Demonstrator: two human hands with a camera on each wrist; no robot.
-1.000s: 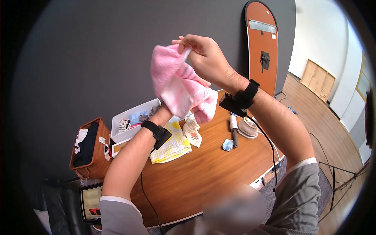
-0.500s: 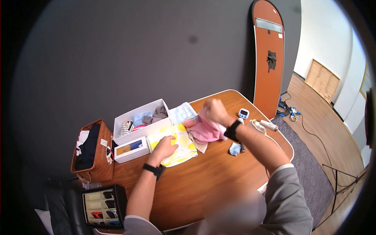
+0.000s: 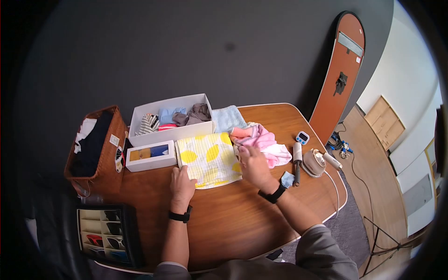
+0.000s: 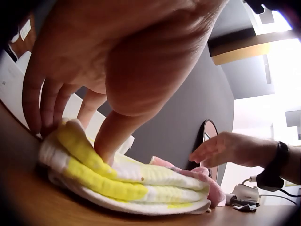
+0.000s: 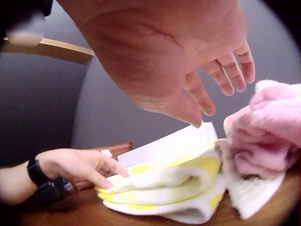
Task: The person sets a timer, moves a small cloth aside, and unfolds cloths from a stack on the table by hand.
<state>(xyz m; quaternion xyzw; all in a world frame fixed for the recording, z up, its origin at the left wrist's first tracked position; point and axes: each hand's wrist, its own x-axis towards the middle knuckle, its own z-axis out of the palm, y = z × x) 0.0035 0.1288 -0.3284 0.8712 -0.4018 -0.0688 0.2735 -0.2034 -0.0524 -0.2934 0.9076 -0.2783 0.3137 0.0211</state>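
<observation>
Table [image 3: 224,219] bearing folded yellow towel [image 3: 209,158]; pink towel [image 3: 263,142], held aloft second ago, now lying bunched on table, touching yellow towel's right edge. Left hand [image 3: 181,184] pressing yellow towel's near-left corner, fingers straight [image 4: 108,136], gripping nothing. Right hand [image 3: 251,164] hovering above seam between towels, fingers loose and spread [image 5: 225,77], pink towel released. Judgement: pink towel set aside, both hands turning to yellow one.

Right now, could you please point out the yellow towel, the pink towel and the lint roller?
yellow towel [image 3: 208,158], head view, middle of folded top.
pink towel [image 3: 270,145], head view, crumpled middle.
lint roller [image 3: 297,152], head view, white roll.
</observation>
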